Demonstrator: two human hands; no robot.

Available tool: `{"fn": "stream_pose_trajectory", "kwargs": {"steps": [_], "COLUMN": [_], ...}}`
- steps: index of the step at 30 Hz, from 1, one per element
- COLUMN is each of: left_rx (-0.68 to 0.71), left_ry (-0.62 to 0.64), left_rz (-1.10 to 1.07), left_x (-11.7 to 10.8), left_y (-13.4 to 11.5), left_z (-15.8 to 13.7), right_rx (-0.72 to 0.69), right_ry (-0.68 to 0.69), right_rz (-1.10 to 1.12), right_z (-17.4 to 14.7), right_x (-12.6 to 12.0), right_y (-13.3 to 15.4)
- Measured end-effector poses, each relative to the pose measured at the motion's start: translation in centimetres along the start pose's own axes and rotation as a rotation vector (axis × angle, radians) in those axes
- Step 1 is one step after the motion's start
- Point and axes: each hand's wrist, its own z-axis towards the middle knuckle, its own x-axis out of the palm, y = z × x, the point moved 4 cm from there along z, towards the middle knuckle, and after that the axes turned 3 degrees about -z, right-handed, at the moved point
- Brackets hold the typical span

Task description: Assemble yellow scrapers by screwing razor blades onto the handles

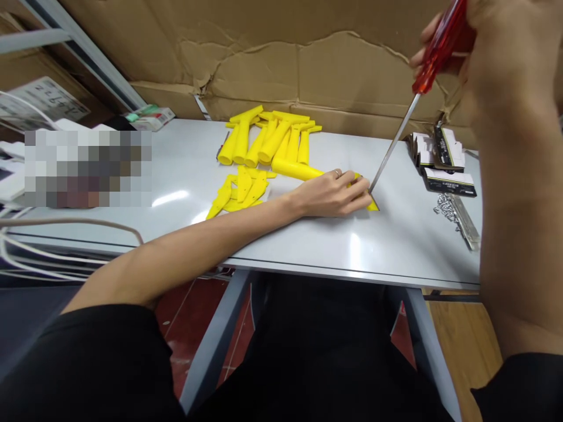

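My left hand (332,193) is closed over the far end of a yellow plastic scraper handle (297,169), pressing it against the white table. High on the right, my right hand (488,41) grips a screwdriver (433,61) by its clear red handle. The screwdriver slants down to the left, and its tip meets the handle's wide end beside my left fingertips. The exact contact spot is hidden by those fingers. Behind my left hand lies a heap of similar yellow handles (275,138). Flat yellow plates (246,190) are piled to the left of my wrist.
At the right lie small black-and-white packets (446,161), loose screws (446,206) and a clear plastic bag (466,223). Cardboard (264,70) stands along the table's back edge. White cables (44,258) hang at the left, near a small box (153,119).
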Motion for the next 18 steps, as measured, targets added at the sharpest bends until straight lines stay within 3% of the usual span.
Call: {"fn": "stream_pose_trajectory", "kwargs": {"steps": [3,5,8,10,14,18], "left_rx": [0.016,0.011,0.012,0.009,-0.007,-0.003], "left_ry": [-0.045,-0.023,0.005,-0.005,0.008,0.11], "left_rz": [0.044,0.048,0.044,0.035,0.0,-0.042], "left_x": [-0.3,-0.2,0.1,0.0,-0.2,-0.1], "left_y": [0.0,0.1,0.1,0.1,0.3,0.5], "left_z": [0.1,0.0,-0.1,-0.2,0.0,0.1], "right_rx": [-0.091,0.027,0.267,0.342,0.377,0.34], "right_ry": [-0.249,-0.222,0.014,0.137,0.204,0.283], "right_rz": [-0.026,-0.127,-0.216,-0.278,-0.439,-0.698], "right_z": [2.0,3.2,3.6,3.1,1.9,1.6], "right_x": [-1.4,-1.5,-0.1,1.5,4.3,5.5], "right_y": [-3.0,-6.0,-10.3,-12.2,-14.7,-15.7]}}
